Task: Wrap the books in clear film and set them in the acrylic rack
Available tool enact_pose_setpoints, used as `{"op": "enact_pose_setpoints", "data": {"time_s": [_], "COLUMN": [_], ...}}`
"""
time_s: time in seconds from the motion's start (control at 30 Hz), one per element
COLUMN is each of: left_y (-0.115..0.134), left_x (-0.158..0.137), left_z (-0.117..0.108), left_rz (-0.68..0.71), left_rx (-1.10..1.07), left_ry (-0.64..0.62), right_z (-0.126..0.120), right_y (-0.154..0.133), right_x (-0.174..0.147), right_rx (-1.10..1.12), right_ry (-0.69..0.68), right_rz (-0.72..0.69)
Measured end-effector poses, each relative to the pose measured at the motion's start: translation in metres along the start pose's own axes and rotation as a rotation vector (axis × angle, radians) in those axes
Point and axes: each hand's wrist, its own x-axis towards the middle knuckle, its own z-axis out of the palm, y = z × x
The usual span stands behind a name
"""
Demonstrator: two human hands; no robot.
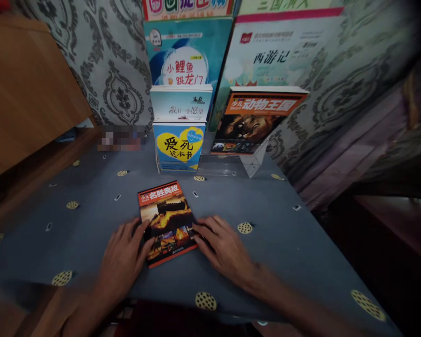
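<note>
A small paperback book (168, 224) with an orange-and-black cover lies slightly turned on the table, a long wall pictured on it. My left hand (124, 248) rests at its left side, fingers stretched and apart, the thumb and a fingertip over the cover's edge. On the other side, my right hand (222, 248) lies with fingers extended, their tips touching the book's right edge. Neither hand shows a grip around the book. Beyond it, a clear book stand (217, 164) bears a blue-and-yellow book (178, 146) and a book with a lion cover (254, 124).
Taller books rise behind on the stand, among them a teal book (189, 35) and a pale green book (277, 56). The table (101, 196) has a grey-blue pineapple-print cloth. A wooden cabinet (31, 89) stands left; patterned wall covering (121, 79) hangs behind. A blurred patch sits at the back left.
</note>
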Motion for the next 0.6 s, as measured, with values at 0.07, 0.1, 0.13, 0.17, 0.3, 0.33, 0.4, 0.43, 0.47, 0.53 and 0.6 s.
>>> {"op": "enact_pose_setpoints", "data": {"time_s": [0.07, 0.1, 0.13, 0.17, 0.3, 0.33, 0.4, 0.43, 0.47, 0.53, 0.6], "left_y": [-0.002, -0.002, -0.003, -0.004, -0.016, -0.020, -0.025, -0.026, -0.024, -0.018, -0.010], "left_x": [0.006, 0.008, 0.010, 0.011, 0.015, 0.016, 0.021, 0.023, 0.026, 0.032, 0.038], "left_z": [0.004, 0.006, 0.009, 0.011, 0.019, 0.020, 0.024, 0.025, 0.026, 0.027, 0.026], "left_rz": [-0.027, -0.041, -0.054, -0.065, -0.112, -0.142, -0.223, -0.300, -0.384, -0.541, -0.673], "left_rx": [-0.002, -0.009, -0.022, -0.045, -0.270, -0.368, -0.593, -0.703, -0.817, -1.033, -1.220], "left_ry": [-0.005, -0.011, -0.015, -0.014, 0.037, 0.043, 0.004, -0.007, 0.005, 0.061, 0.120], "right_z": [0.007, 0.012, 0.016, 0.020, 0.025, 0.024, 0.021, 0.019, 0.018, 0.016, 0.017], "right_y": [0.001, 0.001, 0.001, 0.000, -0.005, -0.007, -0.008, -0.008, -0.008, -0.006, -0.003], "right_x": [0.014, 0.023, 0.031, 0.039, 0.056, 0.056, 0.054, 0.053, 0.052, 0.049, 0.048], "right_rx": [-0.021, -0.025, -0.021, -0.011, 0.038, 0.061, 0.114, 0.140, 0.163, 0.205, 0.242], "right_ry": [-0.045, -0.083, -0.126, -0.167, -0.264, -0.287, -0.300, -0.303, -0.303, -0.298, -0.293], "right_rz": [0.032, 0.049, 0.066, 0.085, 0.163, 0.174, 0.201, 0.210, 0.218, 0.228, 0.230]}}
